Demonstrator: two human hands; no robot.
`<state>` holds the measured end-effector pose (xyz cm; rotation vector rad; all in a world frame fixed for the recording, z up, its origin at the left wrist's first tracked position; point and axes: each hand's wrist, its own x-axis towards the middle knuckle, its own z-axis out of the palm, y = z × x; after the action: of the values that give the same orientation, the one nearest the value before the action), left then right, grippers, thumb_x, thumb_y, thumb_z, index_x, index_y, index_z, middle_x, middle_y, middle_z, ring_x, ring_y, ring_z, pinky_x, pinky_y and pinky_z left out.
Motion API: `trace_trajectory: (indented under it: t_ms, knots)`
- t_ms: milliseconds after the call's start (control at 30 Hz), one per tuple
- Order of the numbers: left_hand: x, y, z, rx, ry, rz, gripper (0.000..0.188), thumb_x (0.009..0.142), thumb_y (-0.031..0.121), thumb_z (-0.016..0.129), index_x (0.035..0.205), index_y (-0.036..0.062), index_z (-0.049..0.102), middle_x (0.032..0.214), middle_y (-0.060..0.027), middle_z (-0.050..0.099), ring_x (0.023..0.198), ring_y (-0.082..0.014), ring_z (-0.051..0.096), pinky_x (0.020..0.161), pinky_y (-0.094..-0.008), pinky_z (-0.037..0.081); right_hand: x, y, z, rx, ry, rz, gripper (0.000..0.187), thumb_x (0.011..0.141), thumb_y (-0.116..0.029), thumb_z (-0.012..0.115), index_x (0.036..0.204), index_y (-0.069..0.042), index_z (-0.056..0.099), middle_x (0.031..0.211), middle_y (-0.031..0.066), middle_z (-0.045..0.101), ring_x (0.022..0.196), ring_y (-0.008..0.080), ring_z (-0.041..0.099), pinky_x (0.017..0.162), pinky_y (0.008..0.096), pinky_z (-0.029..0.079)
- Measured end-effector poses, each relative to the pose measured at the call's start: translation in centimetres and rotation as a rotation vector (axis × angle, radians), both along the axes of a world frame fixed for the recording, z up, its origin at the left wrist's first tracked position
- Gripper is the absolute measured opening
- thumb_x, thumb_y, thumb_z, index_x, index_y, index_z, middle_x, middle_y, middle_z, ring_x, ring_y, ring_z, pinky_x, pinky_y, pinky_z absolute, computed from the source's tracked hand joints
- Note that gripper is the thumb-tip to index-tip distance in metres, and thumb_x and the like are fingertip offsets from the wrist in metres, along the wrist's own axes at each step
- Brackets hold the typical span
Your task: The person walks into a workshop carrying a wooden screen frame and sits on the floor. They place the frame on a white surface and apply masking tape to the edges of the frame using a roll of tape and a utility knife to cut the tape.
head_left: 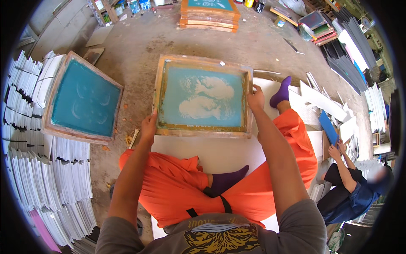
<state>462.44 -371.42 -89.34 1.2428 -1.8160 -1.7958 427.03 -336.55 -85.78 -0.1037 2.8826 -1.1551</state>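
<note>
A wooden-framed printing screen (pixel 169 93) with light blue mesh is held up in front of me, over the white board (pixel 237 153) that I sit on. Two whitish rounded patches show in its mesh. My left hand (pixel 149 125) grips the frame's lower left side, its fingers partly behind the wood. At the right side of the frame, my right hand (pixel 256 98) is closed round the edge near the middle. What lies directly beneath the screen is hidden.
Another screen with teal mesh (pixel 84 101) leans on stacked white sheets (pixel 63 182) at left. Several stacked frames (pixel 209 21) sit on the floor ahead. White offcuts (pixel 323 101) lie at right, where another person (pixel 351 186) holds a blue sheet (pixel 328 127).
</note>
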Motion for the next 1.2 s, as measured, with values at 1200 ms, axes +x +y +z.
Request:
trace_trajectory:
  t_ms: [1200]
  knots:
    - [-0.8,0.5,-3.0,-0.099,-0.208,-0.015,0.056,0.104,0.051,0.060,0.085,-0.0022,0.067,0.072,0.0015,0.049,0.069,-0.0105,0.041,0.062,-0.0306,0.036,7.7,-11.3,-8.2,0.455,0.193,0.497,0.068,0.101,-0.050,0.059,0.159,-0.018,0.042,0.165,0.0200,0.035,0.153,0.0388,0.031,0.123,0.0562,0.025]
